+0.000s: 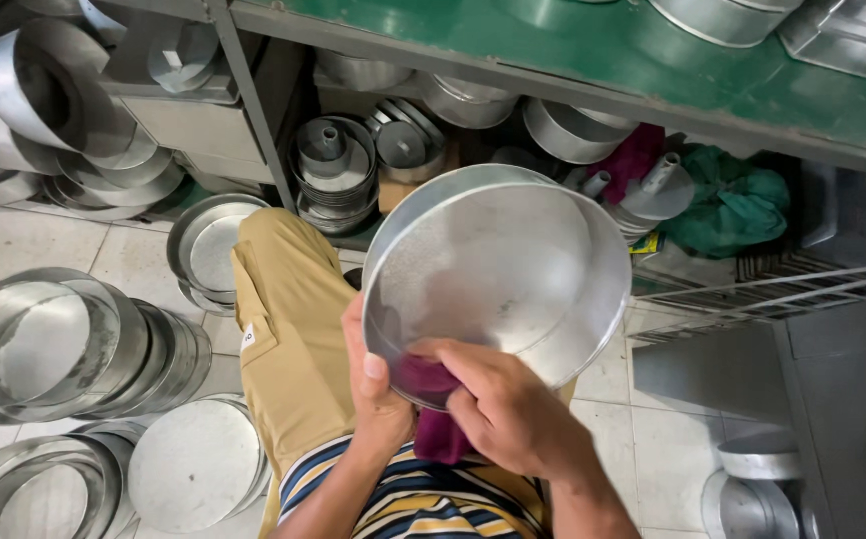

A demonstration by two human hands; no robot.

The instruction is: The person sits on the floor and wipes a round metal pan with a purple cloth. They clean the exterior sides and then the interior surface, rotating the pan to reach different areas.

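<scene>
The right hand [513, 409] presses a maroon cloth [431, 399] inside the round metal pan [498, 269], fingers closed on it. The left hand [375, 384] grips the pan's near rim. More pans [53, 344] lie stacked on the tiled floor [672, 439] beneath a green shelf [592, 50].

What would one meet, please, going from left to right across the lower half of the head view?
Nested stack of round metal pans → flat round metal discs → left hand → maroon cloth → right hand → small round tin on the floor.

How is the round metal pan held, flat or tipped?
Tipped: the round metal pan faces the camera, its inside showing, with the purple cloth pressed inside.
</scene>
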